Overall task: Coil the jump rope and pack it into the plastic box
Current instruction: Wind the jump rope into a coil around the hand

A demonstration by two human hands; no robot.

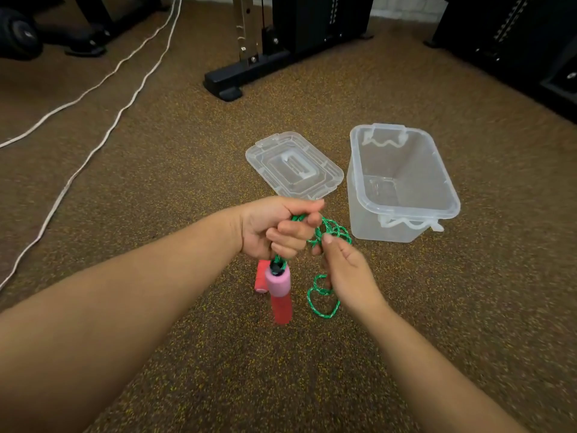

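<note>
My left hand (274, 228) is closed in a fist around the green-and-white jump rope (332, 231), with loops sticking out to the right of the fist. A pink-and-red foam handle (279, 295) hangs below that fist, and a second red handle (260, 278) shows partly behind it. My right hand (346, 273) pinches the rope just right of the fist, and a loose loop (321, 303) dangles under it. The clear plastic box (402, 185) stands open and holds nothing, just beyond and right of my hands. Its clear lid (293, 165) lies flat on the floor to the left of the box.
The floor is brown speckled rubber (156, 182). A black gym machine base (243, 76) stands behind the lid, and more black equipment (515, 42) stands at the far right. Two white cords (103, 114) run across the floor at left. Dumbbells (18, 32) sit far left.
</note>
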